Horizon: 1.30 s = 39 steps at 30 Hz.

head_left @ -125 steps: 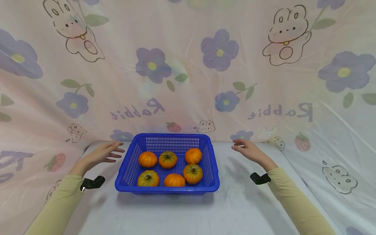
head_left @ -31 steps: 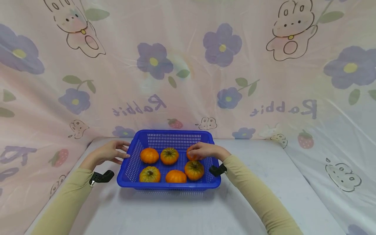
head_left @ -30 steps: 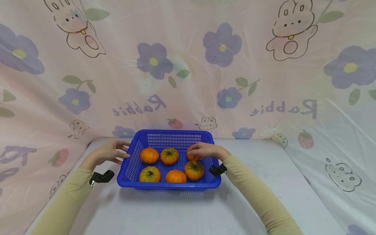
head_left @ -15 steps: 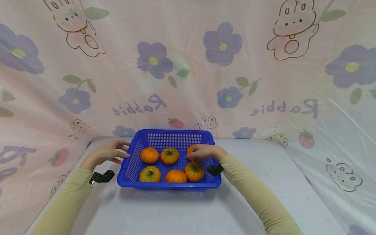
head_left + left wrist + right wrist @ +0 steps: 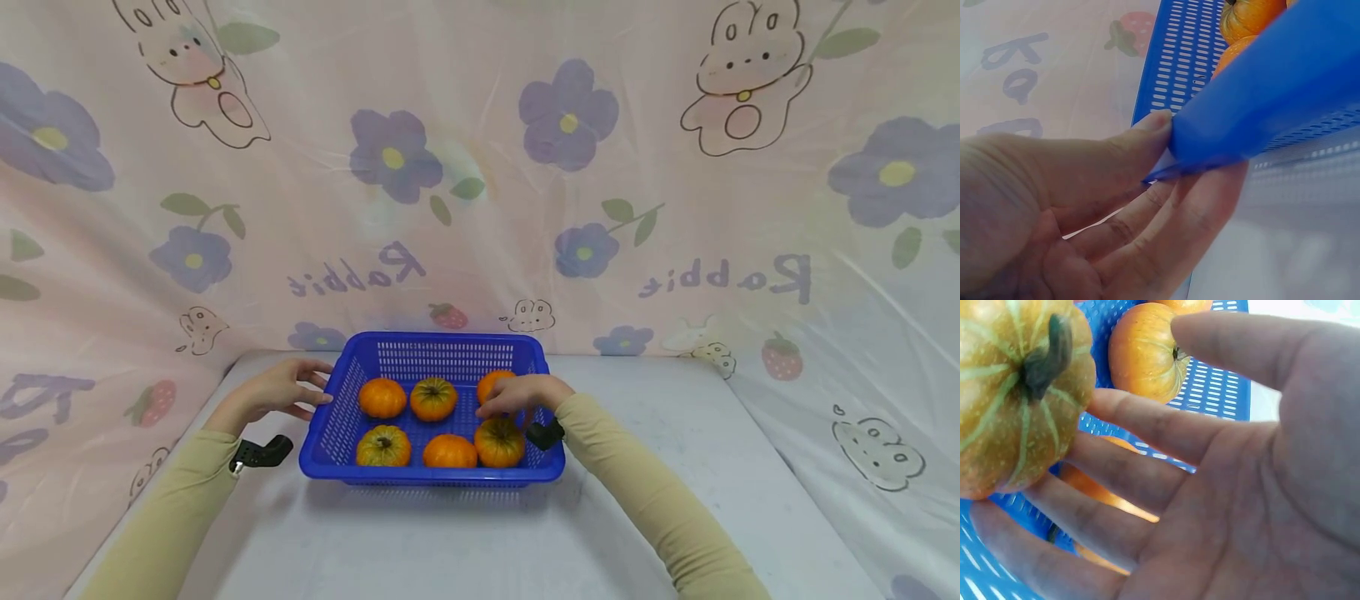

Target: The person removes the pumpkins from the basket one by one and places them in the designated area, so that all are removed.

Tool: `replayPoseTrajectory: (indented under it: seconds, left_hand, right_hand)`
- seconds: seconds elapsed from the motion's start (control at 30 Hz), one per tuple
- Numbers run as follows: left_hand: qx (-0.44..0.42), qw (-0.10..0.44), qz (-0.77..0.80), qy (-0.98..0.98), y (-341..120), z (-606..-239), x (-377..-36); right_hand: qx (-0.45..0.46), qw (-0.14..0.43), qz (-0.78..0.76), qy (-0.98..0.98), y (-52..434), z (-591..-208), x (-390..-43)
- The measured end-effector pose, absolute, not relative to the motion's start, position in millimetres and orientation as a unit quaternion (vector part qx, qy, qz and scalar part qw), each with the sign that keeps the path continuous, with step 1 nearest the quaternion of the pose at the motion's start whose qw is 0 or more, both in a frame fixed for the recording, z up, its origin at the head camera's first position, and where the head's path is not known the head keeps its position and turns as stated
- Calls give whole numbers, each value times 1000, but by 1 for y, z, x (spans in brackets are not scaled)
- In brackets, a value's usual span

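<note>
a pale table (image 5: 450,542) sits before a rabbit-and-flower printed curtain (image 5: 480,167).

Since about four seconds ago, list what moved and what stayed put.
The right hand came in from the table's right side, crossed the back-right pumpkin and now reaches for the front-right pumpkin, fingers open. The left hand closed onto the blue basket rim. Basket and six pumpkins stayed put.

head — looks forward and down over the whole table (image 5: 465,542) | left wrist — very close, at the basket (image 5: 1260,94) rim | right wrist — very close, over a pumpkin (image 5: 1016,394) | shared: basket and pumpkins
</note>
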State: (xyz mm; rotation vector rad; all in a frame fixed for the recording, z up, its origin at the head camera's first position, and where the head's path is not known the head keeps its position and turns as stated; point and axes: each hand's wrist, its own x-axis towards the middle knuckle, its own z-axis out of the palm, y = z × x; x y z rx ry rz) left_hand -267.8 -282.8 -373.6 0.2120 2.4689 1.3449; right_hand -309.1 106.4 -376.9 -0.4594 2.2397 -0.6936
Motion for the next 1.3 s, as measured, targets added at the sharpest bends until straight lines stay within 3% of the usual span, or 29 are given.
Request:
replayPoseTrajectory:
  seconds: [1.3]
  left_hand:
    - [92,172,485,852,-282,-372,-265]
  right_hand:
    - [-240,439,-276,821,112,-377,-308]
